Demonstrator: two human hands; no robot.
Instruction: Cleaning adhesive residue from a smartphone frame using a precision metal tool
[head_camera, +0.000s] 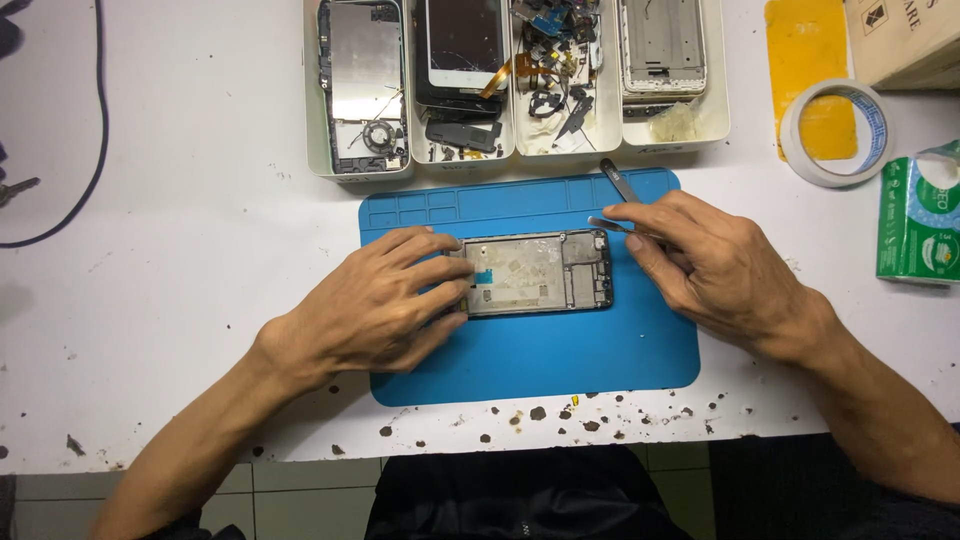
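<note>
Phone frame (537, 273), opened up with its inner plates showing, lies flat across the middle of a blue work mat (540, 350) on the white counter (200, 250). At far left a black cable (95, 130) curves over the counter. The left hand (375, 305) rests palm down on the mat, its fingers (440, 270) spread and pressed onto the left end of the frame, pinning it rather than gripping it. Behind the mat stand four white trays (312, 120) in a row, holding a metal back plate, a phone with a dark screen, loose small parts and another pale frame. The right hand (715, 265) sits at the frame's right end, fingers closed around metal tweezers (622, 200) whose tips meet the frame's top right corner. Further right lie a yellow pad (808, 50), a roll of tape (838, 133) and a green tissue pack (918, 220). Dark specks dot the counter's near edge.
</note>
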